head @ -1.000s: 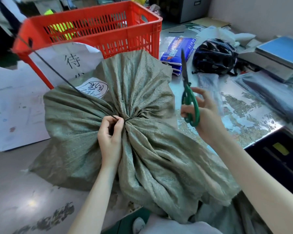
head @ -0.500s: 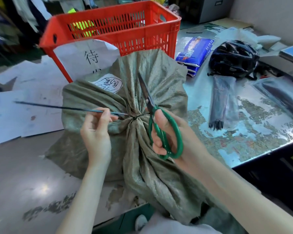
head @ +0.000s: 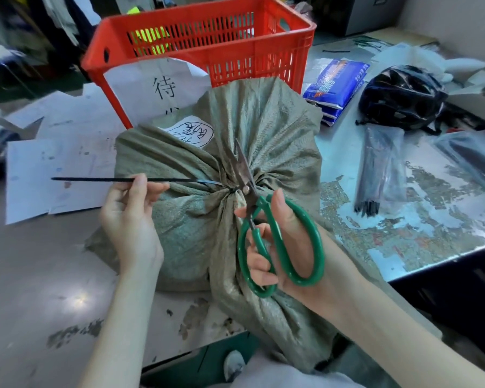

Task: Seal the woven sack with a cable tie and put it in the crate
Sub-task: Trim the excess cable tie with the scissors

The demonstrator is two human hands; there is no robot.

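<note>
The grey-green woven sack (head: 266,127) lies on the table with its neck gathered at the middle. A black cable tie (head: 95,179) is cinched around the neck, and its long tail sticks out level to the left. My left hand (head: 132,217) pinches that tail between thumb and fingers. My right hand (head: 280,239) grips green-handled scissors (head: 280,247). Their blades point up and away, slightly apart, right at the tie's knot. The red plastic crate (head: 205,43) stands just behind the sack.
A bundle of black cable ties in a clear bag (head: 381,169) lies to the right, near a black helmet (head: 401,96) and blue packets (head: 336,79). White papers (head: 56,169) cover the table on the left. A paper sign (head: 157,88) leans on the crate.
The scissors came down from the right to the sack's neck. My left hand pulled the tie's tail from slanting up-left to level left. The view tilted slightly.
</note>
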